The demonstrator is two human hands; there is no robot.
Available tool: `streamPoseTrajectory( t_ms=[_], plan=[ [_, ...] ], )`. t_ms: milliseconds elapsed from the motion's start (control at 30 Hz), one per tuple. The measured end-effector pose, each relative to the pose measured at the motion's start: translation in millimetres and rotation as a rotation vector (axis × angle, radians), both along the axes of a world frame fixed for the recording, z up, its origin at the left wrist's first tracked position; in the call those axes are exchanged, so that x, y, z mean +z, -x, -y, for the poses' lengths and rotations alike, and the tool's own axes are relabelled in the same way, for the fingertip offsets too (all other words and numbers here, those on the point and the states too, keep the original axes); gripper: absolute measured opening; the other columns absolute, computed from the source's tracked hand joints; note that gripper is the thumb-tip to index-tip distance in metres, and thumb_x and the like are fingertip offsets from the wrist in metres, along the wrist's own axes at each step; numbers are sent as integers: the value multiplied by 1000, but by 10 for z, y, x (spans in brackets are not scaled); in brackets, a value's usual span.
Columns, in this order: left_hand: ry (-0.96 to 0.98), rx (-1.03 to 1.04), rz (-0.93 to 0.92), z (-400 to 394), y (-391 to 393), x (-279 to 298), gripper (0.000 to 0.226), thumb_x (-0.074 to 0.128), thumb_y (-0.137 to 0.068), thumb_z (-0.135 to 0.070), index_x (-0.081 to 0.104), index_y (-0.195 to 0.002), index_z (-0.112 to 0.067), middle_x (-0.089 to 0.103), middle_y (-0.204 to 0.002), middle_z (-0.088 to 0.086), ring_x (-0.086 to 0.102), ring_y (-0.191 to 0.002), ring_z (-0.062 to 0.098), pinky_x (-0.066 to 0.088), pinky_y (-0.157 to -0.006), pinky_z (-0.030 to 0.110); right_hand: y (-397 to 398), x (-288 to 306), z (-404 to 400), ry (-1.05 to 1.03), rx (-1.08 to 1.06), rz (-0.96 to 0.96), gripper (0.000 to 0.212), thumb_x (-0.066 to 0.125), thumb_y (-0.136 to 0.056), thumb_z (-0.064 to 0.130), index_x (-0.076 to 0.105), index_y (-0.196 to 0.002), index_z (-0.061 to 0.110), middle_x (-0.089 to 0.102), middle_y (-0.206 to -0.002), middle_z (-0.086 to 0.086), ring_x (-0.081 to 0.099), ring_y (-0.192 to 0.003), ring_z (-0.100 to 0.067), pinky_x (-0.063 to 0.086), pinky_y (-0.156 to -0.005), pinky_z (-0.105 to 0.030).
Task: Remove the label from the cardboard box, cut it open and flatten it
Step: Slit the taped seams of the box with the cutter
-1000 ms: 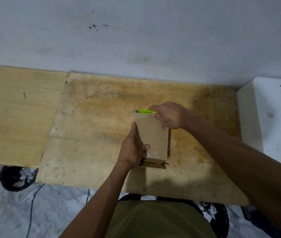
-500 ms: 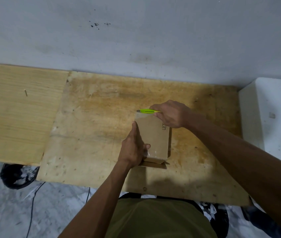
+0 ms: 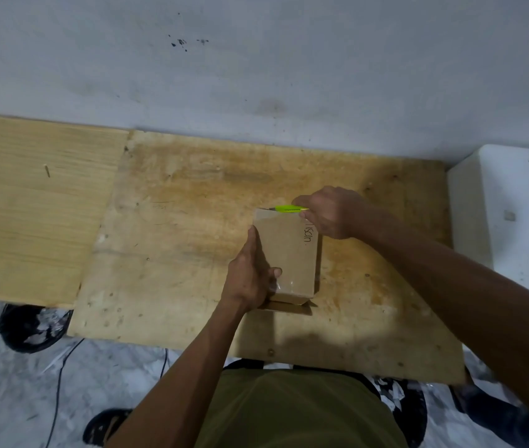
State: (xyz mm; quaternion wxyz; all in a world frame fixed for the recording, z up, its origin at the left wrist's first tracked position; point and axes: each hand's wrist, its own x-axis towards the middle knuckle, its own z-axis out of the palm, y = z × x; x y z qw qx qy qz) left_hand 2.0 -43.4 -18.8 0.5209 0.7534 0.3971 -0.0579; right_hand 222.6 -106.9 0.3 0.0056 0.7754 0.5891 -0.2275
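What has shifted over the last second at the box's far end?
Little: the right hand has drawn the green cutter slightly rightward along the cardboard box's far edge, uncovering more printed lettering. The left hand keeps steadying its left side.

One cardboard box [image 3: 290,253] is sitting on the worktop [image 3: 175,253], two hands are showing, and one yellow-green cutter [image 3: 289,208] is lying along the box's far edge.
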Motion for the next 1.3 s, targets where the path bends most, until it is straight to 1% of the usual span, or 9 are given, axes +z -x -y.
streamPoseTrajectory(
  t_ms=[200, 300, 400, 633, 767, 900, 1067, 1167, 1300],
  plan=[
    [-18, -3, -14, 8, -2, -16, 97, 67, -88, -15, -1, -155, -26, 55, -132, 5, 47, -96, 10, 36, -63, 9, -32, 30, 69, 7, 2, 23, 32, 41, -100, 33, 54, -129, 26, 67, -111, -9, 61, -92, -28, 49, -65, -35],
    [-41, -18, -16, 9, -2, -21, 97, 68, -87, -16, -1, -155, -25, 55, -134, 6, 46, -99, 11, 38, -75, 17, -22, 75, 52, 26, 9, 52, 32, 40, -101, 32, 53, -129, 26, 66, -112, -10, 60, -94, -29, 46, -65, -35],
    [-53, -27, -21, 3, -7, -19, 97, 69, -86, -17, 0, -154, -26, 55, -135, 8, 45, -101, 12, 39, -80, 23, -29, 116, 55, 38, 6, 59, 33, 40, -101, 33, 54, -130, 25, 65, -113, -9, 56, -88, -25, 42, -63, -33],
    [-69, -10, -19, 12, -8, -31, 97, 69, -86, -18, 1, -154, -27, 57, -134, 8, 50, -105, 18, 40, -81, 24, -56, 176, 171, 57, -10, 94, 37, 41, -100, 38, 51, -134, 28, 64, -117, -9, 60, -97, -28, 51, -68, -37],
    [-72, -1, -38, 20, -8, -37, 98, 69, -86, -20, -1, -155, -25, 55, -136, 10, 52, -118, 28, 39, -84, 25, -71, 181, 224, 43, -8, 119, 35, 42, -100, 38, 52, -132, 28, 64, -112, -9, 58, -88, -25, 45, -63, -33],
    [-70, 0, -45, 27, -9, -32, 98, 68, -87, -21, -2, -155, -25, 53, -137, 11, 51, -121, 30, 42, -89, 29, -121, 184, 309, 5, 15, 124, 30, 47, -99, 32, 55, -127, 26, 67, -104, -9, 61, -84, -27, 55, -66, -38],
    [-85, -5, -44, 26, -4, -44, 97, 68, -87, -21, -2, -155, -26, 54, -136, 11, 52, -118, 29, 42, -86, 29, -138, 168, 373, -11, -5, 109, 36, 51, -97, 29, 52, -133, 26, 68, -106, -10, 55, -76, -23, 53, -66, -34],
    [-81, -2, -45, 29, -7, -43, 97, 68, -87, -20, -1, -154, -26, 52, -138, 12, 51, -120, 29, 44, -91, 33, -171, 167, 438, 2, -25, 128, 34, 52, -97, 29, 54, -131, 26, 70, -104, -8, 52, -72, -18, 53, -65, -32],
    [-93, -11, -44, 33, -9, -51, 96, 68, -87, -20, -1, -154, -25, 52, -137, 12, 51, -113, 24, 40, -84, 26, -227, 163, 528, 15, -53, 116, 31, 50, -98, 28, 54, -128, 28, 68, -100, -7, 55, -73, -20, 49, -63, -32]
  ],
)
